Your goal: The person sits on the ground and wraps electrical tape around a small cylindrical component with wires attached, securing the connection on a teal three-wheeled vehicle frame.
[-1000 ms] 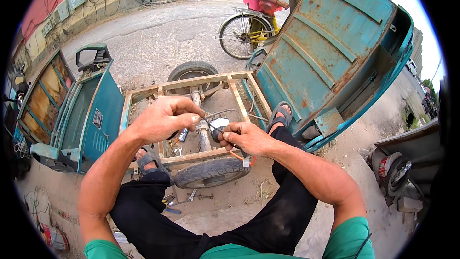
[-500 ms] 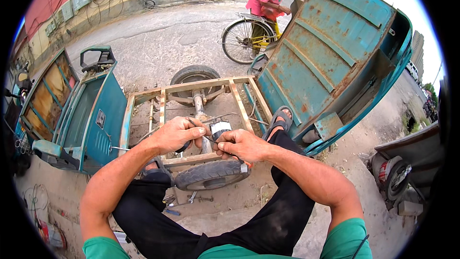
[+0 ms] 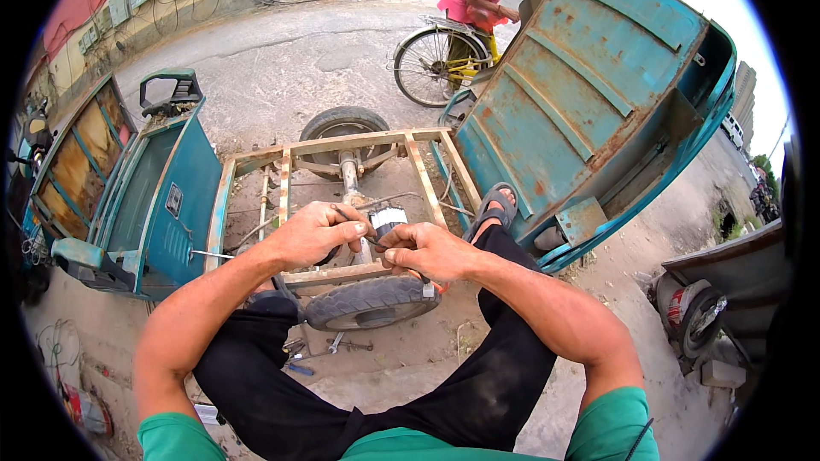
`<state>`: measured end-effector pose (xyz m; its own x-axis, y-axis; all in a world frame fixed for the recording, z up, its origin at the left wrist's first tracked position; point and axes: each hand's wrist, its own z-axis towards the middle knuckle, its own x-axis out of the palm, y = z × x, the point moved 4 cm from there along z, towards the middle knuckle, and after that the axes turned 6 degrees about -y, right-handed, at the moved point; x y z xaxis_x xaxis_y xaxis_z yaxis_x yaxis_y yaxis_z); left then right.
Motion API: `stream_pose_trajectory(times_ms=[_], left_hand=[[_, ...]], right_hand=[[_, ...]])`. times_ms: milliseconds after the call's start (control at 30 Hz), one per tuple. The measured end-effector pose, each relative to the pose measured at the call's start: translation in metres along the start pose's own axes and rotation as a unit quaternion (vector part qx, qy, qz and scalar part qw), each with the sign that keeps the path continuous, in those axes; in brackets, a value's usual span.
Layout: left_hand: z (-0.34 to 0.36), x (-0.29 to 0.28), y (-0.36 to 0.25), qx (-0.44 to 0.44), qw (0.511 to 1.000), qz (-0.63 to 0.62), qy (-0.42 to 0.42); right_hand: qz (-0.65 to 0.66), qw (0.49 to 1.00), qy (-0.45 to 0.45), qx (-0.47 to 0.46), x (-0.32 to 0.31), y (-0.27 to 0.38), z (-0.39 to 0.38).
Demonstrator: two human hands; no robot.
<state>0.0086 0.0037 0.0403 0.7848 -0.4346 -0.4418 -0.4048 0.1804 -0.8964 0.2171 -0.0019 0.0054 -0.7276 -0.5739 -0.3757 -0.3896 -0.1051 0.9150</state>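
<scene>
Close together over the vehicle frame (image 3: pixel 412 172), both my hands pinch a thin black cable (image 3: pixel 373 242). My left hand (image 3: pixel 321 235) is closed on one part of it. My right hand (image 3: pixel 425 252) grips it a short way to the right, the fingertips partly hidden. Just beyond them, a silver and black motor (image 3: pixel 389 218) sits by the rusty axle (image 3: pixel 348 177). Beneath my right hand, a dark lead with an orange and white end (image 3: pixel 430 289) hangs in front of the near tire (image 3: pixel 372 306).
A rusty teal cargo bed (image 3: pixel 574 77) leans up on the right, beside my sandaled foot (image 3: pixel 497 207). Teal body panels (image 3: pixel 162 201) stand on the left. Wrenches (image 3: pixel 336 342) lie on the ground between my legs. Beyond the frame, a person in pink stands behind a yellow bicycle (image 3: pixel 444 64).
My view has shifted slightly. Both hands stay close together on the cable, with only a small change in finger position.
</scene>
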Motion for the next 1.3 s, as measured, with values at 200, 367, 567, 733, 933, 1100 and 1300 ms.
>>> stream_pose_trajectory(times_ms=[200, 367, 567, 733, 933, 1100, 1300], left_hand=[[0.004, -0.001, 0.004, 0.000, 0.999, -0.030, -0.036], [0.005, -0.009, -0.003, 0.026, 0.990, -0.105, -0.088], [0.003, -0.012, 0.000, 0.027, 0.989, -0.103, -0.098], [0.006, -0.010, 0.011, 0.003, 0.982, -0.170, -0.077], [0.005, -0.014, 0.016, 0.034, 0.989, -0.106, -0.095], [0.006, -0.022, 0.019, 0.032, 0.983, -0.127, -0.126], [0.003, -0.031, 0.019, 0.005, 0.974, -0.161, -0.159]], right_hand=[[-0.067, 0.998, 0.005, -0.016, -0.006, 0.005, 0.001], [-0.082, 0.994, -0.056, -0.043, -0.010, 0.007, -0.001], [-0.139, 0.985, -0.072, -0.071, -0.006, 0.009, -0.001], [-0.125, 0.990, -0.066, -0.020, -0.007, 0.004, 0.001], [-0.154, 0.985, -0.067, -0.034, -0.012, 0.005, 0.003], [-0.180, 0.983, -0.031, -0.024, -0.015, 0.003, 0.005], [-0.037, 0.999, -0.030, 0.002, -0.024, -0.021, 0.007]])
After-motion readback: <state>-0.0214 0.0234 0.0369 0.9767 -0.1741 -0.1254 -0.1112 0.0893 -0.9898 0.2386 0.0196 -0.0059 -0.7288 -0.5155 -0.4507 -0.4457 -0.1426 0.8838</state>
